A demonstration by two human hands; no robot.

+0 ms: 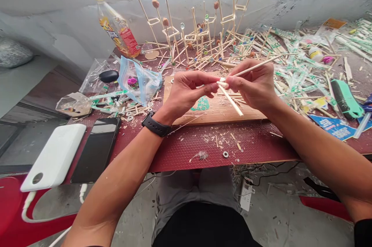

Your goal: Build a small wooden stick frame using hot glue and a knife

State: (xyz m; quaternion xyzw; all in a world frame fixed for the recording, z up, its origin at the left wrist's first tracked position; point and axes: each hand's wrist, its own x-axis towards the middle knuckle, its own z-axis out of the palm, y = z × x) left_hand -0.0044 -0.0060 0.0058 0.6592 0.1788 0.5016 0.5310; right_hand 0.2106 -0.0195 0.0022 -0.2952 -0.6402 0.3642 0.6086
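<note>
Both hands meet above a wooden board (250,114). My left hand (187,91), with a black band on its wrist, pinches the place where thin wooden sticks come together. My right hand (255,86) is closed on the same joint from the other side. One long chopstick-like stick (261,65) slants up to the right across the right fingers. Another stick (232,103) points down toward me from between the fingertips. How the sticks are joined is partly hidden by the fingers. A green patch (201,104) marks the board below.
Stick frames (200,40) topped with marbles and brown balls stand behind. A bottle (119,26) is at back left. Green-printed wrappers (293,72) cover the right. A power bank (55,156) and a phone (97,148) lie left; a metal washer (226,154) is near the front edge.
</note>
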